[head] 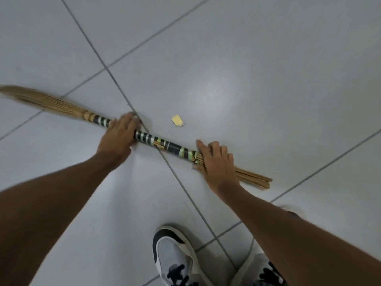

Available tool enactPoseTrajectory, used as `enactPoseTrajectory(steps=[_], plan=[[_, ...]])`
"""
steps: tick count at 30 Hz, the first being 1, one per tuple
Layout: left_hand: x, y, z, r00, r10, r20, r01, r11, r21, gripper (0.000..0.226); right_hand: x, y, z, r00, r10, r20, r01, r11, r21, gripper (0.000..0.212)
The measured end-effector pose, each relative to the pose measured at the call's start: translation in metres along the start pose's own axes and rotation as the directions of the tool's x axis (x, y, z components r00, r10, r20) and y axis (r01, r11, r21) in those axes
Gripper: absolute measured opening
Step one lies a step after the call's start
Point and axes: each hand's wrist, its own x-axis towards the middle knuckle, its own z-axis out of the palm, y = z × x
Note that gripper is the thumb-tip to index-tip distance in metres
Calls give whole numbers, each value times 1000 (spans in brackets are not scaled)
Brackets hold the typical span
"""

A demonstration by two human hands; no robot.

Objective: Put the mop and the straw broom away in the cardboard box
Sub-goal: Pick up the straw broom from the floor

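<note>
The straw broom [144,139] lies flat on the tiled floor [268,58], running from the fanned bristle end at the far left to the blunt cut ends of the sticks at the right. Its middle is bound tight with dark and pale green tape, and there the bundle looks stiff and firm. The bristle end is loose and will likely flex and droop when lifted, and the thin sticks could snap or splay if squeezed hard or jammed into a box. It appears light, and the taped wrap may be a little slick.

The left hand [119,137] rests over the taped part nearer the bristles, fingers curled over the top of it; whether this grip is fully closed underneath cannot be told. The right hand [214,159] lies on the binding near the cut end, fingers spread and fairly flat, pressing on it more than wrapping it. These two holds, both on the bound length, seem the sensible places to lift from, keeping the broom level.

A small yellowish scrap [177,121] lies on the floor just beyond the handle. A shoe [175,256] stands nearer the camera. The mop and the cardboard box are not in view.
</note>
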Motion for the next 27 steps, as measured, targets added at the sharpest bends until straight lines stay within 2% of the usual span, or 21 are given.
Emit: enactPoseTrajectory(steps=[2, 4, 6, 10, 14, 17, 19, 22, 27], plan=[[3, -3, -1, 996, -59, -71, 61, 998, 31, 49, -2, 2, 6, 997, -59, -59, 52, 993, -104, 57], [-3, 5, -12, 996, -44, -72, 51, 994, 101, 37, -12, 6, -4, 993, -103, -54, 96, 989, -113, 49], [-8, 15, -37, 1000, 13, -29, -9, 993, 121, 31, -22, 15, -35, 993, -101, -66, 92, 987, -131, 41], [-3, 38, -131, 983, 163, -82, -152, 981, 121, 37, -43, 27, -142, 988, -90, -125, 63, 976, -209, 28], [22, 77, -306, 952, 280, -128, -267, 958, 107, 40, -58, 27, -321, 979, -57, -198, 5, 967, -256, 32], [33, 113, -475, 934, 274, -229, -259, 962, 91, 35, -86, 16, -482, 948, -11, -318, -81, 958, -274, 38], [31, 143, -576, 910, 301, -286, -289, 954, 84, 39, -118, 8, -574, 926, 18, -378, -120, 961, -248, 45], [3, 202, -713, 886, 308, -347, -308, 950, 58, 40, -191, 7, -694, 901, 101, -421, -187, 968, -167, 39], [-47, 287, -902, 731, 415, -542, -408, 902, 141, 34, -310, -1, -882, 812, 179, -556, -325, 929, -176, 41]])
